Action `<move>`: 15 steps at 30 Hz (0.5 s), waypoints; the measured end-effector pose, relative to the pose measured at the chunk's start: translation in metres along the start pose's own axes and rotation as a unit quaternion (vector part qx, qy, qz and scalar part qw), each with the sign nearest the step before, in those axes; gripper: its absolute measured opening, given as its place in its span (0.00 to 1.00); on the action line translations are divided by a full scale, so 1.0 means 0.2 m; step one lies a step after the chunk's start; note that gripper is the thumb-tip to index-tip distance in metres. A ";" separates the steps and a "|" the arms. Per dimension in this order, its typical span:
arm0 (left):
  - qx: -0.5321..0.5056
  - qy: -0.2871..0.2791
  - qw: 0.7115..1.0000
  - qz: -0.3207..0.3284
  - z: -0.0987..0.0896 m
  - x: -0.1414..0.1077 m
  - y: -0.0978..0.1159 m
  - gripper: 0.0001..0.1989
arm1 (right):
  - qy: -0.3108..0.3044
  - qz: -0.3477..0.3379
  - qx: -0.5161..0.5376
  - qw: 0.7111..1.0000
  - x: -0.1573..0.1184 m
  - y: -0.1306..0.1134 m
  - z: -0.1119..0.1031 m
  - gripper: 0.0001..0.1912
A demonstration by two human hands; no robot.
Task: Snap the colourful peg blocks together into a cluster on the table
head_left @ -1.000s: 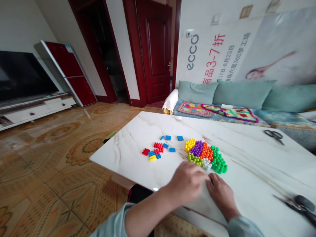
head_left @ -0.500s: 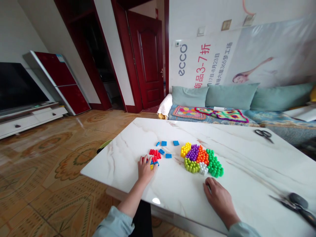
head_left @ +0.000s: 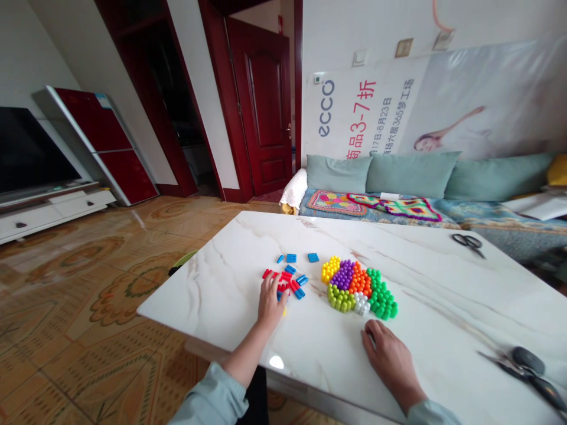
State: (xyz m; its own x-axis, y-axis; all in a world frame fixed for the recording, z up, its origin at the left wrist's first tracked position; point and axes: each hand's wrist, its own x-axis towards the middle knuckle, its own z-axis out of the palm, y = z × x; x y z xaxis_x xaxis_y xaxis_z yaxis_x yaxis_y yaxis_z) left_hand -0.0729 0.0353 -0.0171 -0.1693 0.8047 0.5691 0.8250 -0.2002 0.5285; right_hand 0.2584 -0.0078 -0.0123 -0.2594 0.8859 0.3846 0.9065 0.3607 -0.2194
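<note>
Red-and-blue pieces are shifting under the left hand, lower centre; right hand is resting near white beads; both grips are staying unclear.

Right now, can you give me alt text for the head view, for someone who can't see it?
The left hand reaches over red and blue pieces on a white marbled table; the right hand rests near the front edge. Between and beyond them sit clustered beads in six colours, with black-handled scissors farther right.
</note>
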 end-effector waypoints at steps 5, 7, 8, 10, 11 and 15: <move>0.030 0.013 0.994 -0.108 0.03 0.13 -0.13 0.25 | -0.003 0.002 0.003 1.000 0.01 -0.01 0.00 0.09; 0.023 0.010 0.994 -0.107 0.04 0.16 -0.17 0.23 | -0.002 0.002 0.002 1.000 0.01 -0.01 -0.01 0.09; 0.018 0.012 0.994 -0.105 0.04 0.17 -0.18 0.21 | -0.001 0.001 0.002 1.000 0.01 -0.01 -0.01 0.08; 0.007 0.025 0.994 -0.102 0.05 0.19 -0.20 0.18 | 0.004 -0.002 0.003 1.000 0.01 -0.01 -0.01 0.08; 0.000 0.035 0.994 -0.102 0.05 0.19 -0.21 0.17 | 0.007 -0.003 0.004 1.000 0.01 -0.01 -0.01 0.08; -0.039 0.101 0.989 -0.104 0.01 0.16 -0.18 0.18 | 0.014 -0.001 0.004 1.000 0.00 -0.01 -0.01 0.08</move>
State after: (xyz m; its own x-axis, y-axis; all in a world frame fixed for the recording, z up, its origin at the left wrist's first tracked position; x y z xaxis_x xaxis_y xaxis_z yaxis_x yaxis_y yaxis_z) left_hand -0.1072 0.0695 -0.0200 -0.4414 0.7061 0.5538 0.7181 -0.0921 0.6898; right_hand 0.2564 -0.0088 -0.0090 -0.2516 0.8768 0.4098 0.9033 0.3647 -0.2257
